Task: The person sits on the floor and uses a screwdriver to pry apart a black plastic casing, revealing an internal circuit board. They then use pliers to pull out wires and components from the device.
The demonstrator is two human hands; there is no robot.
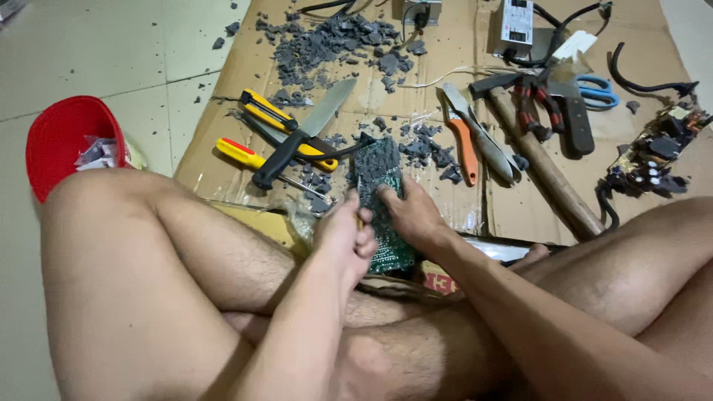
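I sit cross-legged over a sheet of cardboard (512, 208). My right hand (413, 216) presses down on a green circuit board (379, 165) that leans against my legs. Its fingers lie over the board's middle. My left hand (346, 236) is closed around a small tool (359, 200) with a thin metal tip. The tip touches the board's left edge. Grey broken bits (429, 146) lie just beyond the board.
A black-handled knife (297, 141) and two yellow screwdrivers (245, 154) lie left of the board. To the right are an orange-handled blade (465, 148), a wooden-handled hammer (548, 177), pliers (530, 104), blue scissors (598, 90) and another circuit board (653, 156). A red bowl (61, 137) stands far left, and grey rubble (334, 41) is heaped at the back.
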